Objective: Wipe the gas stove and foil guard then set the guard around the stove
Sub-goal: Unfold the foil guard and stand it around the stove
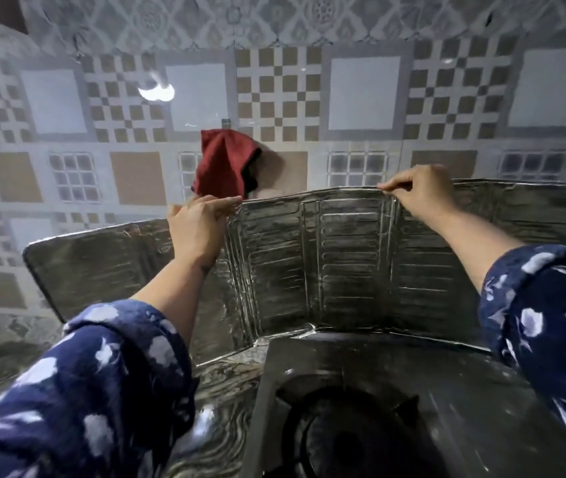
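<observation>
The silver foil guard (312,257) stands upright behind the gas stove (371,370), its folded panels spreading left and right. My left hand (198,225) pinches the guard's top edge at a fold on the left. My right hand (419,194) pinches the top edge further right. The stove is dark, with a black burner (347,432) at the bottom of the view. A red cloth (223,163) hangs on the tiled wall just above my left hand.
The patterned tile wall (364,94) rises right behind the guard. A marbled countertop (219,401) lies left of the stove. My blue floral sleeves (95,381) fill the lower corners.
</observation>
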`<state>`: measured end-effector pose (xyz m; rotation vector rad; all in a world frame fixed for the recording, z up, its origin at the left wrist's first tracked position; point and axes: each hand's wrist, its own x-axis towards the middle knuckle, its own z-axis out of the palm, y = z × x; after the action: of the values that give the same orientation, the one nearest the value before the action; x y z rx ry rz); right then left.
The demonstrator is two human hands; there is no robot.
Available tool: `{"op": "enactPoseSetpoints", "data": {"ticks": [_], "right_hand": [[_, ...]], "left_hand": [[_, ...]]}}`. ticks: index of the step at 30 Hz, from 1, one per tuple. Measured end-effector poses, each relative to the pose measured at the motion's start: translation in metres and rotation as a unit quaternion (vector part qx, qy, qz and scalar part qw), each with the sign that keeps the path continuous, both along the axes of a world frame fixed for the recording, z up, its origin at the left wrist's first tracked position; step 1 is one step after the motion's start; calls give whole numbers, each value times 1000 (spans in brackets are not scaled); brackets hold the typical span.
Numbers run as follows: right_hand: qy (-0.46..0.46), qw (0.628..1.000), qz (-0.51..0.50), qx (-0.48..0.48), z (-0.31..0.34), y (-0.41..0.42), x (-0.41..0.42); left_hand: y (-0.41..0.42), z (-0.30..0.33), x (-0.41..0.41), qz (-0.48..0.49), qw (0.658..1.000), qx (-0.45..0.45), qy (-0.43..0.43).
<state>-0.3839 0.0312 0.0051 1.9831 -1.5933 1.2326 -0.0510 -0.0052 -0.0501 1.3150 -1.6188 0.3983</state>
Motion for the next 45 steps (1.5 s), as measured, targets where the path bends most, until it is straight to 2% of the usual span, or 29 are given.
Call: {"op": "enactPoseSetpoints", "data": {"ticks": [7,11,17,23,27,32,35,39,42,45], "right_hand": [[-1,1000,-9,5,-27,-17,-19],[-11,999,-16,36,-43,-29,-26],[-79,992,-26,99,-101,-42,-48],[-68,989,-45,125,-130,-44,-52],[7,993,-16,118,-132,-49,-26],[87,985,76,126,-130,-65,47],[113,979,75,155,-133,-72,81],[75,980,59,175,-141,-78,95],[35,980,66,186,-142,-76,99],[33,976,55,209,-134,-72,104]], "left_hand": [[-34,-41,-19,-12,1000,11,5],[-49,-54,-30,-4,998,54,-15],[-62,-83,-44,-20,992,108,-58],[-71,-100,-53,-2,985,147,-96],[-69,-97,-55,-17,980,158,-121],[-57,-85,-39,-68,959,219,-165],[-46,-74,-12,-25,944,240,-226],[-24,-66,22,33,923,261,-279],[-13,-62,30,24,925,280,-257],[-9,-53,26,-5,919,322,-228]]}}
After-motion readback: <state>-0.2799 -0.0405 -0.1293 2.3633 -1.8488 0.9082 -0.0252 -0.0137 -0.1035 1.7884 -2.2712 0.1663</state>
